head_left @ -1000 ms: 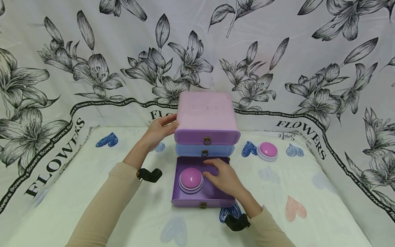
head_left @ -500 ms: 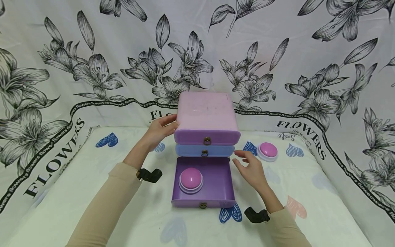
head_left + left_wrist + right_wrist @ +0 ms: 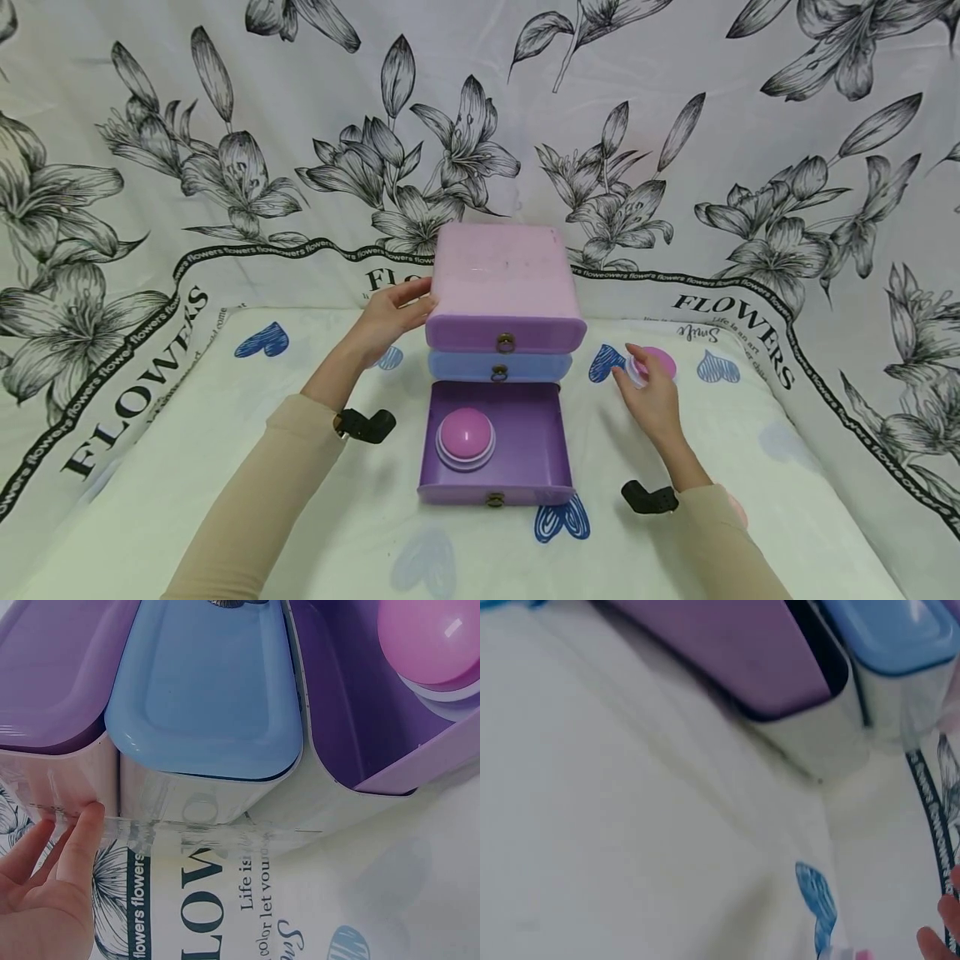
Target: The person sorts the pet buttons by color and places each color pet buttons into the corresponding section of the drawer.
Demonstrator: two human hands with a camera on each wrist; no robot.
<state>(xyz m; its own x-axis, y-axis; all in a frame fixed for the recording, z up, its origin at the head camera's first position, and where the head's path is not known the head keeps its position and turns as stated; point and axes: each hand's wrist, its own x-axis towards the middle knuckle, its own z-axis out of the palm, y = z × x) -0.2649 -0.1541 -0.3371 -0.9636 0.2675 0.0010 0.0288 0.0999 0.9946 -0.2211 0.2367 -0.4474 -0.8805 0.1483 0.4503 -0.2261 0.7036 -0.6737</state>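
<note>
A small three-drawer chest (image 3: 504,271) stands in the middle, with a pink top, a closed purple drawer (image 3: 480,333) and a closed blue drawer (image 3: 457,367). Its bottom purple drawer (image 3: 525,433) is pulled out. Inside that drawer, at the left, sits a round pink-domed button (image 3: 466,435) on a white base. My left hand (image 3: 390,321) rests its fingers on the chest's upper left side; the left wrist view shows its fingertips (image 3: 91,814) against the wall. My right hand (image 3: 654,404) reaches over a second pink-domed button (image 3: 660,360), partly hiding it, with thumb and fingers spread apart.
The chest stands on a white cloth (image 3: 330,517) printed with hearts. A floral curtain (image 3: 525,183) hangs close behind it. Black wrist straps with camera mounts (image 3: 366,425) are on both arms.
My right hand has left the pulled-out drawer, moving right past the chest to the second pink-domed button. The left hand stays on the chest's side.
</note>
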